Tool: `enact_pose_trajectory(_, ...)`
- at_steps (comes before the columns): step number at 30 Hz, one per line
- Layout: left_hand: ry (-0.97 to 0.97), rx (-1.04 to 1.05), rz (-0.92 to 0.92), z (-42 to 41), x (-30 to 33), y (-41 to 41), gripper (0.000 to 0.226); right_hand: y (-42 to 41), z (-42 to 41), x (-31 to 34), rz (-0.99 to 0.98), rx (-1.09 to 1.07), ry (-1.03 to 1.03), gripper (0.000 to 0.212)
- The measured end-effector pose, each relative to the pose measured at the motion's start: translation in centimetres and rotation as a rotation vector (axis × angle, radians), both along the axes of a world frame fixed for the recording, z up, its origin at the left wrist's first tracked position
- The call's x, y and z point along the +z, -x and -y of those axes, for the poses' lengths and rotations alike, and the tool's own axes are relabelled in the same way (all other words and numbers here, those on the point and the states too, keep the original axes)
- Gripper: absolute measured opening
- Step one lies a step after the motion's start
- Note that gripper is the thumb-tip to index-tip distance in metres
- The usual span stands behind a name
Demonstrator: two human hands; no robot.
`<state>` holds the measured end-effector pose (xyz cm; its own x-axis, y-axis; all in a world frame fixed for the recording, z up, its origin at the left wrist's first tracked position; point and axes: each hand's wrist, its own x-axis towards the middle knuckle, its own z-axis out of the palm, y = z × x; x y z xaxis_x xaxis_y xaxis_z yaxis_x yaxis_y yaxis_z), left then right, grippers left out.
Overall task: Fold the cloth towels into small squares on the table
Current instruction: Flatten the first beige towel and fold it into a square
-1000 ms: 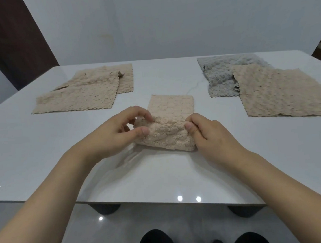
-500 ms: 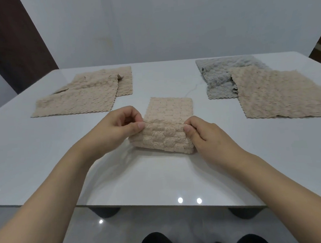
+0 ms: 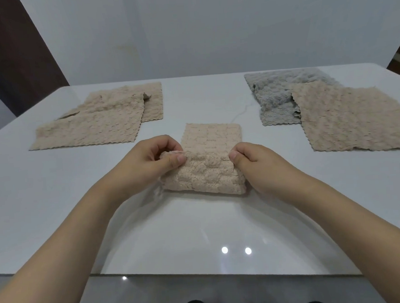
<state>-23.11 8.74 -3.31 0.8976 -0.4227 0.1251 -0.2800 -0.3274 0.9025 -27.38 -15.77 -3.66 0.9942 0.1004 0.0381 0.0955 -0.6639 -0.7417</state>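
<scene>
Your left hand [image 3: 148,162] and right hand [image 3: 256,163] each pinch a side edge of the narrow, folded beige textured cloth towel [image 3: 210,160] at the middle of the glossy white table [image 3: 199,233], its near half lifted over. Two flat beige towels [image 3: 98,120] overlap at far left. At far right, one grey towel [image 3: 277,99] lies partly under one beige towel [image 3: 356,118]: five towels in all.

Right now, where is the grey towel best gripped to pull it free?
Judging by its pose, grip the grey towel at its bare left edge, coming from the left: a beige towel covers its right side, so that part is out of reach.
</scene>
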Motion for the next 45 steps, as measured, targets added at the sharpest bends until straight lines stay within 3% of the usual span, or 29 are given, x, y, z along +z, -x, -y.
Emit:
enact_pose_trajectory(5, 0.032, 0.019, 0.055, 0.9, 0.4, -2.1, 0.01, -3.4, 0.6, 0.9, 0.114, -0.002, 0.218, 0.037)
enact_pose_trajectory(14, -0.028, 0.089, 0.09, 3.3, 0.5, -9.3, 0.005, -10.1, 1.5, 1.0, 0.196, -0.102, 0.358, 0.029)
enact_pose_trajectory(19, -0.141, 0.156, 0.087, 4.9, -2.6, -13.1, 0.015, -13.2, 1.8, -2.0, 0.212, -0.149, 0.476, 0.032)
enact_pose_trajectory(28, -0.271, 0.154, 0.158, 5.6, -3.6, -14.9, 0.016, -14.4, 2.3, -3.3, 0.272, -0.122, 0.428, 0.027)
enact_pose_trajectory(33, -0.195, 0.09, 0.019, 5.4, -3.1, -15.2, 0.01, -14.8, 2.3, -3.1, 0.235, -0.085, 0.459, 0.023)
enact_pose_trajectory(45, -0.286, 0.175, 0.11, 5.9, -3.3, -15.8, 0.008, -15.2, 2.6, -1.4, 0.072, 0.025, 0.424, 0.018)
